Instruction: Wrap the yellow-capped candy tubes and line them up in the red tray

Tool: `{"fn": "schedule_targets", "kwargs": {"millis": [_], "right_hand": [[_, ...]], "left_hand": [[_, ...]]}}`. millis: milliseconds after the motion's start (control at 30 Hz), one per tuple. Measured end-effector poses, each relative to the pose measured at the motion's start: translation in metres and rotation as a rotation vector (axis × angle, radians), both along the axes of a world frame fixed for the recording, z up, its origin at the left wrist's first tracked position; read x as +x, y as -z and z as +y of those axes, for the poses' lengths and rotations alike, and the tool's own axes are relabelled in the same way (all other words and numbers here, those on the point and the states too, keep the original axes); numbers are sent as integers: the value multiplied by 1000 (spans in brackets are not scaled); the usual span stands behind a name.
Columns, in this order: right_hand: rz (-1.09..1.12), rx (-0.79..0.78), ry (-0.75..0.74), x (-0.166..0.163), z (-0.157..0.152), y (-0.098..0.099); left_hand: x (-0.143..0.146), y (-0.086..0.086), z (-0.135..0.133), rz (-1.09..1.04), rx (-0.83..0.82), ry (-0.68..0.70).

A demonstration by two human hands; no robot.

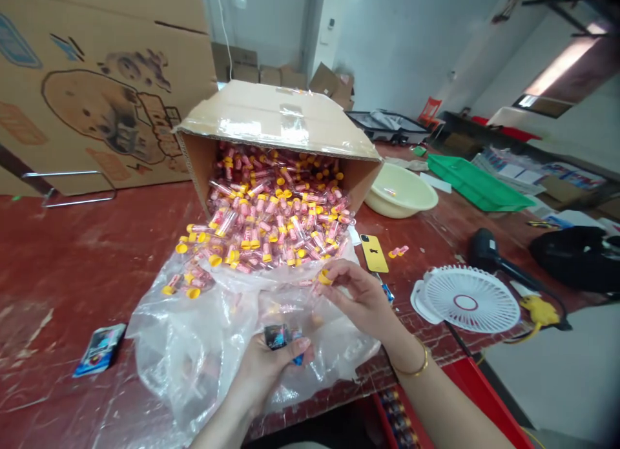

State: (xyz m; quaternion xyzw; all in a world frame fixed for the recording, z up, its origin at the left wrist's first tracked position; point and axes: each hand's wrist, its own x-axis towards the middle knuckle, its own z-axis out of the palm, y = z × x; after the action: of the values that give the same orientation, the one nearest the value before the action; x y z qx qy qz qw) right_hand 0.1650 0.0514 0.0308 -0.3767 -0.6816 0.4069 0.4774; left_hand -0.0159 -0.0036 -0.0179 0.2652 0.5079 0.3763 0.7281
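My left hand (271, 365) is closed around a small black and blue packet (276, 336), low over the clear plastic sheet (194, 345). In my right hand (358, 297) a small clear tube with a yellow cap (324, 278) is pinched between thumb and fingers; its body is partly blurred. Just beyond my hands a cardboard box (285, 119) lies on its side, its opening facing me. Many pink-filled tubes with yellow caps (261, 203) spill out of it onto the plastic. A similar blue packet (101, 351) rests on the red table at the left.
To the right lie a yellow phone (374, 253), a pale yellow basin (402, 190), a white fan (467, 298), a black hair dryer (489, 252) and a green tray (477, 183). A large printed carton (97, 81) stands at the back left, with a metal wire frame (77, 189) before it.
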Motion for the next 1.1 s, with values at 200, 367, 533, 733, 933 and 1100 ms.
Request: {"fn": "schedule_targets", "kwargs": {"millis": [200, 367, 533, 733, 933, 1100], "right_hand": [[-196, 161, -116, -7, -10, -22], [-186, 27, -199, -9, -3, -15], [84, -434, -179, -13, -4, 14], [193, -570, -306, -37, -47, 37], [162, -402, -69, -50, -61, 54], [173, -299, -43, -46, -62, 60]], "left_hand": [[5, 2, 1, -36, 73, 9], [8, -1, 0, 0, 95, 16], [9, -12, -3, -79, 7, -59], [13, -23, -1, -205, -76, -131], [8, -20, -6, -203, -41, -66], [7, -16, -11, -205, -29, -44]]}}
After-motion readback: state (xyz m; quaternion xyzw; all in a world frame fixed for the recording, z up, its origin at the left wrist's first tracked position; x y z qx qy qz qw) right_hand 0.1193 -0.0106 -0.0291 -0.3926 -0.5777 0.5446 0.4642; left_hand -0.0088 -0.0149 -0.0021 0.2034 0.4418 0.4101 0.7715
